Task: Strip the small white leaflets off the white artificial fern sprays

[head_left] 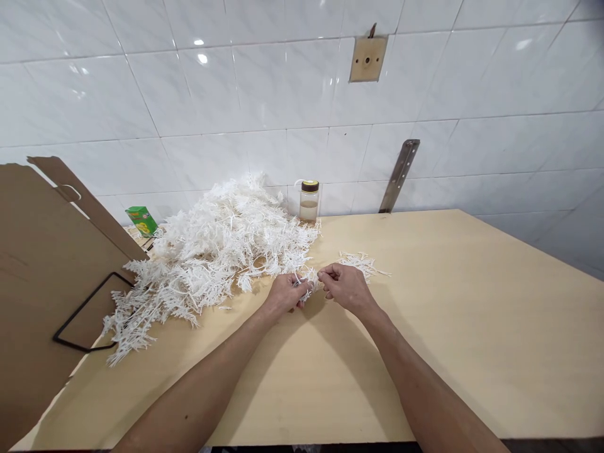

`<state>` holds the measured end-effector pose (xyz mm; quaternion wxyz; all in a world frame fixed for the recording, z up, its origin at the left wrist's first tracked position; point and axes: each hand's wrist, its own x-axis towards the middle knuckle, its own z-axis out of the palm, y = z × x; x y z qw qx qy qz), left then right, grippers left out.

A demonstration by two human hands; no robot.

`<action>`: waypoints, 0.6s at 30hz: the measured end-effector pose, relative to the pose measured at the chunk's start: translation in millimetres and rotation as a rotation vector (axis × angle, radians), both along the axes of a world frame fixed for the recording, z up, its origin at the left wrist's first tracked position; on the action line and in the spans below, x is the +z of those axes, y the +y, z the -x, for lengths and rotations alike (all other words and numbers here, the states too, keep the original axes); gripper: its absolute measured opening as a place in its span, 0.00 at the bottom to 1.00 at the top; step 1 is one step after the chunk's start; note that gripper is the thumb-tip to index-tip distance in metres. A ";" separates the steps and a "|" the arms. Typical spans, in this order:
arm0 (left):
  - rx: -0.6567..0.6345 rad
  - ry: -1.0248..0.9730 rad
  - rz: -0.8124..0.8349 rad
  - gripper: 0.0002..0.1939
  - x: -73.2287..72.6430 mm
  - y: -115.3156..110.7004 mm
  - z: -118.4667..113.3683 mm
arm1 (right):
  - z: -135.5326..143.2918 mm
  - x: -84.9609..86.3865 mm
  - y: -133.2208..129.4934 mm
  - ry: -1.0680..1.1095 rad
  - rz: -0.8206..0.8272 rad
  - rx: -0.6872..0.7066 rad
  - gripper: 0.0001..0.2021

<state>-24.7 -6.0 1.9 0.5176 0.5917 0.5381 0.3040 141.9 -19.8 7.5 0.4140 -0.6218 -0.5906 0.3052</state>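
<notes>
1 white sprig (312, 280) pinched in L hand (284, 293), R hand (348, 289) pinched nr it, can't tell what's held

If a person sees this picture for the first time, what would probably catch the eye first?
Probably the big heap of white, feathery sprigs, left of centre on the table, before the tiled wall. Next, near the middle, the left hand holds a small white sprig, with the right hand close beside it. Just beyond the right hand lies a little pile of thin white pieces.
</notes>
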 end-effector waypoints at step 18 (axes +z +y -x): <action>-0.062 0.089 -0.319 0.13 -10.9 4.4 0.7 | -6.3 -7.6 4.6 -0.338 -0.164 0.010 0.08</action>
